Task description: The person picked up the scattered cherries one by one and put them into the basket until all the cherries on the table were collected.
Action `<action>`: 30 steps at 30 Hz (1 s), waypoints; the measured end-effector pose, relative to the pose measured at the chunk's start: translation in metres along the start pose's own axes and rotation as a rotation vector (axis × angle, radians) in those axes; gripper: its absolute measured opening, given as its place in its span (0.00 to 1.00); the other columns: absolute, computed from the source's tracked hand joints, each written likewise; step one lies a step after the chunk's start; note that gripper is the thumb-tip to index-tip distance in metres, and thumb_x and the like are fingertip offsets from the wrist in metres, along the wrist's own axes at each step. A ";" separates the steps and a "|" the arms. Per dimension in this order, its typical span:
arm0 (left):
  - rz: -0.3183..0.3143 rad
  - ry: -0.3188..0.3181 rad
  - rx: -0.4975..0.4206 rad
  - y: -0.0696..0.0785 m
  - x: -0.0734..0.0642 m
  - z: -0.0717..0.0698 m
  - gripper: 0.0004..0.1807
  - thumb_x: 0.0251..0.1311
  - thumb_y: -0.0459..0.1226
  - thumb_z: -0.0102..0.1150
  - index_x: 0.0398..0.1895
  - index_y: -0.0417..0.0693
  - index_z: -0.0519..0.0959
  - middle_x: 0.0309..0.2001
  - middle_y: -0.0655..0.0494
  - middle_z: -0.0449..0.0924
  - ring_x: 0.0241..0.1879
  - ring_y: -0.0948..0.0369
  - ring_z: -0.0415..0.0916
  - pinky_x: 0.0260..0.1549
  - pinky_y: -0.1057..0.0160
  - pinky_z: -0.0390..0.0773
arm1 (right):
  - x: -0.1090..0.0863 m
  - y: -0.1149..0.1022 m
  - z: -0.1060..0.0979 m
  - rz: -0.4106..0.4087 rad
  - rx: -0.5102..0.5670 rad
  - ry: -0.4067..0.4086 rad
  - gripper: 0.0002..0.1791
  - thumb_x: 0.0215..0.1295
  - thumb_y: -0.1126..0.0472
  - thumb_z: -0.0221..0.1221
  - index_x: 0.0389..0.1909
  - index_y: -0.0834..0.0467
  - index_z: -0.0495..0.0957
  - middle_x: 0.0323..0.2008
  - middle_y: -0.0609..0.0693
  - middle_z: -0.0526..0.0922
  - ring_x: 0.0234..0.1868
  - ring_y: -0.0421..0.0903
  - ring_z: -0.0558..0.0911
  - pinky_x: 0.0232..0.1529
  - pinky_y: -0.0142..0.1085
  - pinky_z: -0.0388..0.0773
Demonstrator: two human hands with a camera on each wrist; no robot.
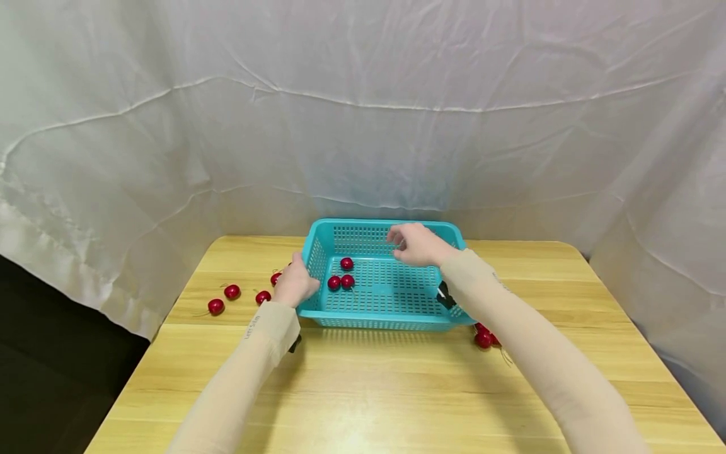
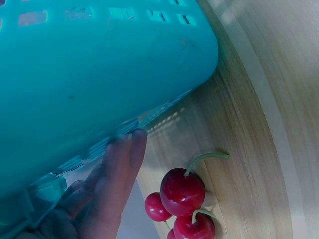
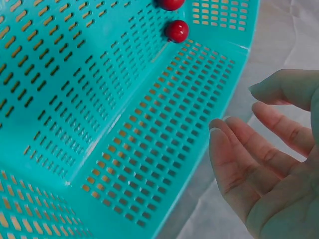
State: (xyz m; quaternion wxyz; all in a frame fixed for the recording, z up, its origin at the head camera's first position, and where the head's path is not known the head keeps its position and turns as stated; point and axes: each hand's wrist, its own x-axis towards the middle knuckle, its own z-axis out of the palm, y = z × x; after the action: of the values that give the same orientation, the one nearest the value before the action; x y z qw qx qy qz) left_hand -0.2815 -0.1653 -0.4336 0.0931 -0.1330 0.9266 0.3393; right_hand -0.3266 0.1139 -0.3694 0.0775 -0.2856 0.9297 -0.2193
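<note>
A turquoise perforated plastic basket (image 1: 391, 317) stands at the far part of the wooden table. Three red cherries (image 1: 347, 282) lie in its left half. My left hand (image 1: 295, 285) grips the basket's left side; in the left wrist view its fingers (image 2: 127, 162) lie along the outer wall. The thumb's contact with the rim is hard to make out. Above the basket's right half, my right hand (image 1: 416, 244) hangs with loosely bent fingers and holds nothing. In the right wrist view, a gap separates its thumb from the fingertips (image 3: 217, 124).
Several loose cherries (image 1: 232, 292) with stems lie on the table (image 1: 363, 391) left of the basket, some close to my left hand. More cherries (image 1: 483, 339) sit at the basket's right front corner, partly behind my right forearm. A pale curtain (image 1: 386, 157) hangs behind the table.
</note>
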 end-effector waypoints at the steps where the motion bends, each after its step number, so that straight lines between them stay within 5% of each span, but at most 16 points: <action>1: -0.001 0.000 0.000 0.000 0.000 0.000 0.45 0.60 0.34 0.62 0.77 0.46 0.47 0.69 0.37 0.67 0.62 0.39 0.71 0.58 0.33 0.76 | -0.002 0.001 -0.002 0.000 0.000 0.009 0.17 0.69 0.64 0.56 0.57 0.61 0.76 0.54 0.61 0.82 0.50 0.54 0.86 0.53 0.48 0.83; 30: 0.011 0.003 0.016 0.003 -0.001 -0.001 0.45 0.60 0.35 0.62 0.76 0.45 0.47 0.68 0.36 0.68 0.61 0.40 0.72 0.57 0.34 0.77 | -0.085 0.046 -0.039 0.044 0.071 0.270 0.15 0.67 0.65 0.60 0.54 0.63 0.77 0.54 0.62 0.83 0.50 0.58 0.85 0.47 0.50 0.86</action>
State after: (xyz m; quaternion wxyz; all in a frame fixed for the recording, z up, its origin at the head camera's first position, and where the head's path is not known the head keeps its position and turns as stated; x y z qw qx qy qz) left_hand -0.2820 -0.1630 -0.4308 0.0910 -0.1274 0.9301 0.3321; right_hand -0.2899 0.2104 -0.3539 -0.0334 -0.2300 0.9293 -0.2869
